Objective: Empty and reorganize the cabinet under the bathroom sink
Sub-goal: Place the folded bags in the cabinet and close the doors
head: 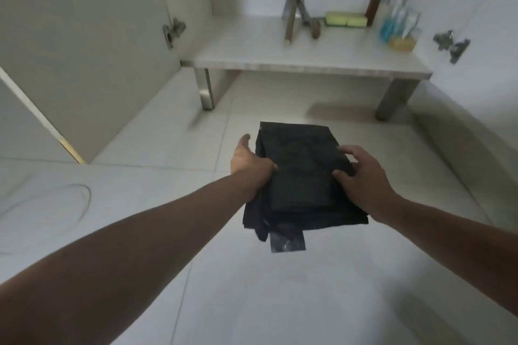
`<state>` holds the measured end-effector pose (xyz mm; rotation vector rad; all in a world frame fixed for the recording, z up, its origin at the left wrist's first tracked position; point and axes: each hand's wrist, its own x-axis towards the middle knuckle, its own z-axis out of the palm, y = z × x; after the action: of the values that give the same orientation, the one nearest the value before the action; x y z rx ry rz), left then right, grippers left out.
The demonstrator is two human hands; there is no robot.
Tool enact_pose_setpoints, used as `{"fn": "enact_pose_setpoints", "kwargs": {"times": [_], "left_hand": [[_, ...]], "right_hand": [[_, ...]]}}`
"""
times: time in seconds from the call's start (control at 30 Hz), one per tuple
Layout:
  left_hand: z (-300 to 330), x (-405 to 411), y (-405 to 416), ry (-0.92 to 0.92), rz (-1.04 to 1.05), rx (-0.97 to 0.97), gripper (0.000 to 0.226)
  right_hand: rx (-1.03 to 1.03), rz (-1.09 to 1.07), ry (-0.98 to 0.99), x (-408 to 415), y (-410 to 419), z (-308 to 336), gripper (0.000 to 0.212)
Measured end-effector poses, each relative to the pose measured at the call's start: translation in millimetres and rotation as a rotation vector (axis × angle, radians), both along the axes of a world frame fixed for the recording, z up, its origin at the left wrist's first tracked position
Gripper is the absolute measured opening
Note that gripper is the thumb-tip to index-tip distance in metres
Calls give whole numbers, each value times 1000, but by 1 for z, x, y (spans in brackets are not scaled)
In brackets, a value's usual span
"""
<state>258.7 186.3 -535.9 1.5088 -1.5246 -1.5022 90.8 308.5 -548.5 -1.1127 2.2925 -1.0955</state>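
Black folded plastic bags point(301, 173) — long axis running near to far — are clamped between left hand point(249, 164) and right hand point(361, 176), with the raised shelf point(308, 64) directly beyond.

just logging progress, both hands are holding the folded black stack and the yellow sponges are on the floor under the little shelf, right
Not quite. The head view shows both hands, left and right, holding the folded black stack, but the yellow sponges sit on top of the little shelf, not under it.
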Motion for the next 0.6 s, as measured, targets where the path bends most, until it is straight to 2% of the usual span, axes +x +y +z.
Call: {"fn": "enact_pose_setpoints", "kwargs": {"times": [0.13, 0.27, 0.43, 0.6], "left_hand": [[69, 14, -48, 112, -6, -73, 59], [122, 21, -100, 137, 50, -130, 36], [161, 4, -173, 97, 91, -290, 33], [168, -41, -265, 17, 147, -350, 37]], "right_hand": [[-52, -52, 13, 5, -62, 77, 29], [-145, -58, 66, 13, -117, 149, 17], [-94, 37, -23, 1, -189, 192, 28], [-144, 68, -121, -39, -287, 186, 38]]}}
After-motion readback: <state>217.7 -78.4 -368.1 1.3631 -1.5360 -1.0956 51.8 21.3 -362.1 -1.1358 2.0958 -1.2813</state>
